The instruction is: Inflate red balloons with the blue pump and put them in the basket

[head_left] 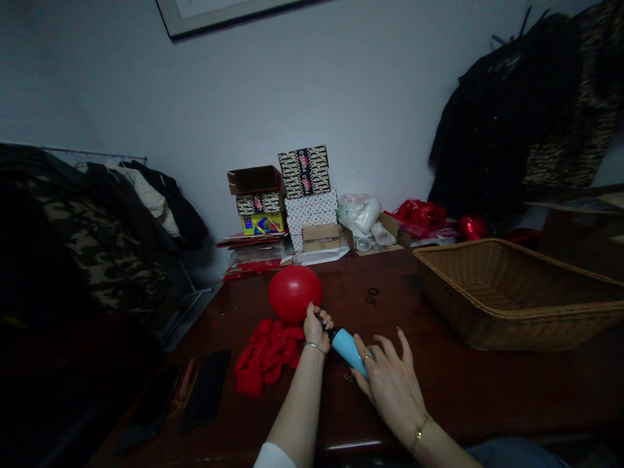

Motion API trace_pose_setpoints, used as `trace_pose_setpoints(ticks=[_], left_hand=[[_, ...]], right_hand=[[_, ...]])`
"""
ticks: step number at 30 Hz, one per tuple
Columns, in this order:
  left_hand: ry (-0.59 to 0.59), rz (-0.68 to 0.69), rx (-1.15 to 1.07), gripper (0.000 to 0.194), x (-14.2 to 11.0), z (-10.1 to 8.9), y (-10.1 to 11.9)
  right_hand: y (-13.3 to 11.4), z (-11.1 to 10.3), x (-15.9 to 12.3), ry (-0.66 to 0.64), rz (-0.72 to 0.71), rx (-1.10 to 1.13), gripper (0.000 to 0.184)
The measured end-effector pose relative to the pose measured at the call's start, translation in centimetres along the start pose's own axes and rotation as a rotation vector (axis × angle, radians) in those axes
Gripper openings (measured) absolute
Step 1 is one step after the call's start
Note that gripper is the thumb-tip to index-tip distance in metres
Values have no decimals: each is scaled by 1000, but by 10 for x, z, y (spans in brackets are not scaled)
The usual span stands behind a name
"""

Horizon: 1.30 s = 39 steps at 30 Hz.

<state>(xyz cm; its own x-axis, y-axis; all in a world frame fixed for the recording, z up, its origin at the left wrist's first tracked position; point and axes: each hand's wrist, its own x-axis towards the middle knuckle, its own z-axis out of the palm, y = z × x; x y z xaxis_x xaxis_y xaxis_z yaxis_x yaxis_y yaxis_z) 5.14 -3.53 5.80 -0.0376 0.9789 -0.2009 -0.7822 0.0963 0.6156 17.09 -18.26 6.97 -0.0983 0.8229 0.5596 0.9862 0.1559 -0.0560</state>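
In the head view, the left hand had its fingers curled closed around the neck of a red balloon where it met the black nozzle of a blue hand pump, the inflated balloon standing just above the dark worktop. The right hand lay on the pump's rear end, fingers loosely spread, only partly wrapping the barrel. A pile of limp red balloons lay just left of the left wrist. A wicker basket sat well to the right. The pump's handle was hidden under the right palm, and two dark flat objects at lower left were hard to make out.
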Motion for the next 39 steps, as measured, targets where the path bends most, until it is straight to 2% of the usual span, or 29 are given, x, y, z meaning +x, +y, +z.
trace_pose_setpoints(ticks=[10,15,20,25,34,39], left_hand=[[-39,-26,-66,32,8,-1,14],[-26,-11,-83,30,12,-2,24],[2,-24,-75,31,12,0,23],[5,-41,-51,28,9,2,18],[-58,-67,-19,35,-1,6,8],[-57,-56,36,36,-4,7,8]], right_hand=[[14,-6,-24,25,-11,21,49],[27,-5,-39,59,-41,17,47],[29,-1,-44,108,-11,50,48],[22,-3,-37,79,7,60,47],[1,-6,-2,-14,30,16,48],[-5,-3,8,-47,48,7,48]])
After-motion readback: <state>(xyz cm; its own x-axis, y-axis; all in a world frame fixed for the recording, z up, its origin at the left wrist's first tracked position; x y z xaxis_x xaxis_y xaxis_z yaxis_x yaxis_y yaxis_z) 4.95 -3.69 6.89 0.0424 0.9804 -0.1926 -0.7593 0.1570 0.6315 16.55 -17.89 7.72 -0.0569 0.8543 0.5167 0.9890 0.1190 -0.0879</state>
